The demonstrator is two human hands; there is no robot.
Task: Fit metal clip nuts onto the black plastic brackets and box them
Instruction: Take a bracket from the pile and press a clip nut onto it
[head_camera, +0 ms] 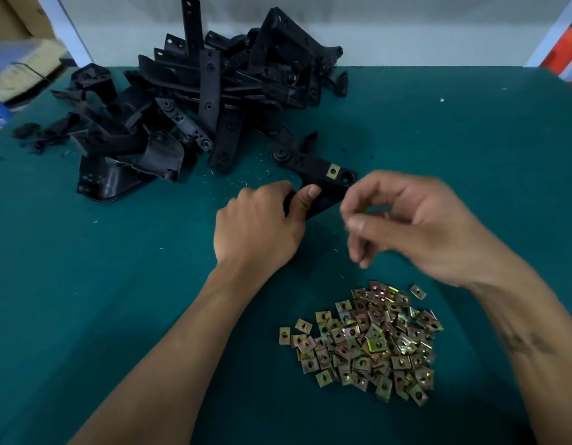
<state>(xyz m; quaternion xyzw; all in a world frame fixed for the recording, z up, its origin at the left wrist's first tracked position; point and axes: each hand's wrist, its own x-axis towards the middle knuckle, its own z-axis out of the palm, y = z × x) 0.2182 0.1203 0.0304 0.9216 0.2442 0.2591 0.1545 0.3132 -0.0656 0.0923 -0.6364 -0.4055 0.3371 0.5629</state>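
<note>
My left hand [262, 223] grips a black plastic bracket [313, 170] that lies on the green table; my thumb presses on its near end. One brass-coloured clip nut [333, 171] sits fitted on the bracket near its right end. My right hand [416, 223] hovers just right of the bracket, blurred, fingers curled with tips close together; whether a nut is pinched between them is unclear. A heap of loose clip nuts [365, 342] lies near the front, below my right hand. A big pile of black brackets [194, 101] fills the back left.
The green table [471, 149] stretches to a white wall at the back. Cardboard boxes [21, 65] stand off the table's far left corner. Small plastic shavings are scattered near the bracket pile. Something orange [567, 49] shows at the far right.
</note>
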